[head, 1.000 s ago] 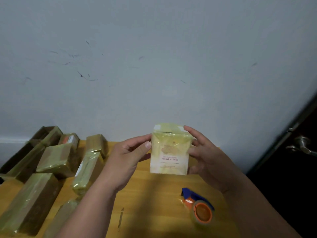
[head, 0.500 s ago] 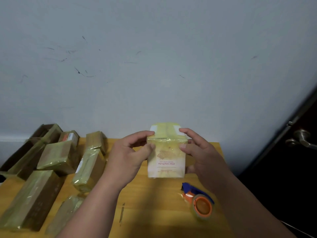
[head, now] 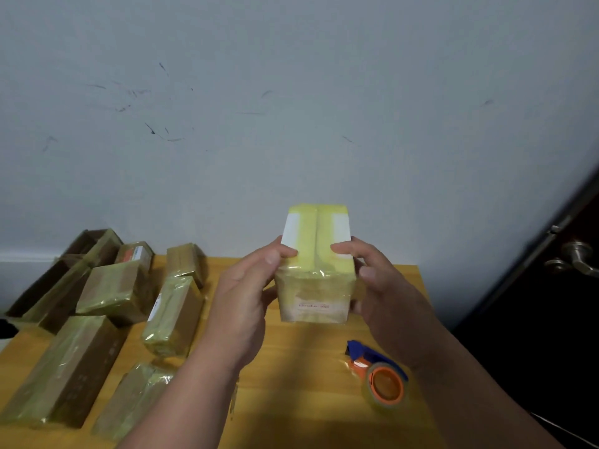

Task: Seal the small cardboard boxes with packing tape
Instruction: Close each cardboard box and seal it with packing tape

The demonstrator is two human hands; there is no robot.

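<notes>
1. The light is dim and flat, and the wall (head: 291, 92) reads as a dull grey-blue with no bright patch on it.
2. Soft shadows of the arms fall on the wooden table (head: 308, 400) toward the camera, so the light seems to come from above and ahead.
3. Small glints show on the shiny tape wrapping the box (head: 316, 270) and the packages (head: 175, 315) on the left.
4. The printed line on the box is smeared and unreadable.
5. The right edge is nearly black around the door handle (head: 577, 257).
6. The door frame bows near that edge, a wide-angle bend.
</notes>
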